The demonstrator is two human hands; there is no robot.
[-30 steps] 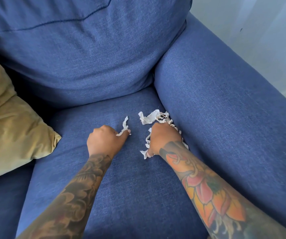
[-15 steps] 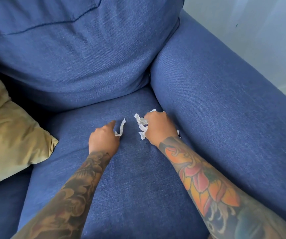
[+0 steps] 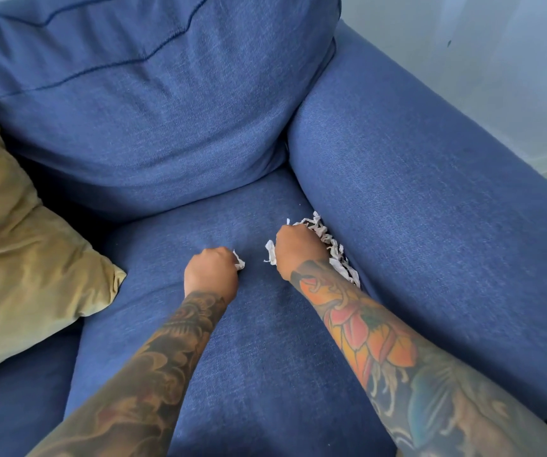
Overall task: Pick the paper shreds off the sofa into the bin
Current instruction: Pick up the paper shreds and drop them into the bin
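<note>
While both forearms reach forward over the seat cushion (image 3: 258,357) of the blue sofa (image 3: 430,209), each hand is curled into a fist around white paper. The left hand (image 3: 211,273) rests knuckles-up on the middle of the seat, and a small crumpled shred (image 3: 239,260) pokes out from between its closed fingers on the side facing the other hand. The right hand (image 3: 298,249) sits just beside it, close to the armrest (image 3: 447,159), with its fingers closed on a wad of paper whose white edge (image 3: 270,253) shows at the thumb side. A loose string of paper shreds (image 3: 331,244) lies along the crease where the seat meets the armrest, running from just past the right hand's knuckles back alongside the wrist; some of it touches the hand, and I cannot tell how much of it is held and how much merely lies on the fabric. The large blue back cushion (image 3: 153,103) bulges above the seat, well apart from both hands. An olive-yellow throw pillow (image 3: 18,242) leans at the left edge of the seat, well clear of the paper. A pale wall (image 3: 479,44) shows beyond the armrest.
</note>
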